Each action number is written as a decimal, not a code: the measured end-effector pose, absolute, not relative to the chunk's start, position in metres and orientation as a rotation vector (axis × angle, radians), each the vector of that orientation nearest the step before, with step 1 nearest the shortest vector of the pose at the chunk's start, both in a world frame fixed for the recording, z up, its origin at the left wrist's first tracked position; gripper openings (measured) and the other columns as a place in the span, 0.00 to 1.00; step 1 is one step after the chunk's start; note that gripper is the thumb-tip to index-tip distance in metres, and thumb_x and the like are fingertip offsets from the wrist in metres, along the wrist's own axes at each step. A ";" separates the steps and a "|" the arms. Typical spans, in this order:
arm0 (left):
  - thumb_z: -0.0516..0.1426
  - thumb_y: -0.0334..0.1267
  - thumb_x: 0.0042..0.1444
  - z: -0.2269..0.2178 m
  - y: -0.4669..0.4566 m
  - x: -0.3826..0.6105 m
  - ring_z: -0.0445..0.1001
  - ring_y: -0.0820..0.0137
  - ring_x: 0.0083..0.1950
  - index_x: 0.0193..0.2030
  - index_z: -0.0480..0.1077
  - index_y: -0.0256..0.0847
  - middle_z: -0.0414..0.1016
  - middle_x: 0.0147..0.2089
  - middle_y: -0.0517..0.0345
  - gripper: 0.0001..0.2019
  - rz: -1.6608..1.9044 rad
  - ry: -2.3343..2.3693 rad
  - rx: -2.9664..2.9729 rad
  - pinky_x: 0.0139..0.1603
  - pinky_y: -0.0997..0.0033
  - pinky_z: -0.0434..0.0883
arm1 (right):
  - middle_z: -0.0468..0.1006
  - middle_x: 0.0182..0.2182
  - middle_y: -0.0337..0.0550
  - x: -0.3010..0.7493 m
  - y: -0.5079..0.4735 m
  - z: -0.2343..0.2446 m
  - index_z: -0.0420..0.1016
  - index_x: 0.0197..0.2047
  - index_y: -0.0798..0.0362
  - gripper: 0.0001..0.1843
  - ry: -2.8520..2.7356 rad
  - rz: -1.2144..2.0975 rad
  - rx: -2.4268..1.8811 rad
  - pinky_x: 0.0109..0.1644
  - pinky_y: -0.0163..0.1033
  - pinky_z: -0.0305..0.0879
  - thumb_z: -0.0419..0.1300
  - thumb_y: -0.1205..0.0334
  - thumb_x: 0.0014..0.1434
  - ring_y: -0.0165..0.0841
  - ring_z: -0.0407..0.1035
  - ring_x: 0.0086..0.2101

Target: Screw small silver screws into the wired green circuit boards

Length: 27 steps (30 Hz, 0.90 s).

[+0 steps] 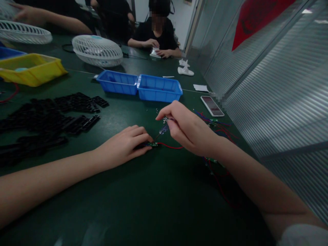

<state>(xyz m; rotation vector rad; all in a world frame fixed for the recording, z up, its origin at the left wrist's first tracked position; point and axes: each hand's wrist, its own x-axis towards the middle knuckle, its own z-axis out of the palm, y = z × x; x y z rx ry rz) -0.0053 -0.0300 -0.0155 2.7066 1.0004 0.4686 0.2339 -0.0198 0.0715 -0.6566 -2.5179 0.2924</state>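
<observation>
My left hand lies on the green table, its fingers closed on a small green circuit board and a dark piece mostly hidden under them. A red wire runs from the board toward the right, passing beneath my other wrist. In my right hand a screwdriver with a clear handle is gripped, tilted, its thin shaft reaching down to the board beside my left fingertips. Whether the tip sits in a screw is too small to tell. Small screws lie scattered just behind the screwdriver.
Black plastic parts are heaped at left. Two blue bins stand ahead, a yellow bin at far left. Wired boards and a phone lie right. Beyond are white fan cages and a person handling a white part.
</observation>
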 end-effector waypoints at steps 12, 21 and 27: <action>0.51 0.45 0.66 -0.016 -0.029 -0.006 0.68 0.64 0.46 0.50 0.69 0.44 0.69 0.45 0.54 0.11 0.476 1.001 2.729 0.48 0.61 0.66 | 0.76 0.38 0.45 0.234 -0.008 0.070 0.72 0.41 0.57 0.09 -2.474 0.214 -0.606 0.46 0.37 0.65 0.52 0.65 0.68 0.30 0.70 0.40; 0.52 0.44 0.66 -0.016 -0.029 -0.006 0.68 0.62 0.48 0.51 0.69 0.45 0.70 0.48 0.53 0.12 0.472 1.003 2.708 0.49 0.61 0.67 | 0.81 0.39 0.39 0.232 -0.017 0.056 0.73 0.45 0.55 0.13 -2.277 0.340 -0.658 0.38 0.30 0.66 0.59 0.54 0.64 0.26 0.75 0.36; 0.52 0.45 0.66 -0.015 -0.029 -0.005 0.67 0.63 0.47 0.50 0.69 0.44 0.70 0.46 0.54 0.12 0.486 0.999 2.709 0.48 0.61 0.67 | 0.81 0.48 0.45 0.231 -0.015 0.052 0.73 0.55 0.54 0.18 -2.358 0.136 -0.650 0.53 0.37 0.66 0.50 0.57 0.70 0.30 0.73 0.45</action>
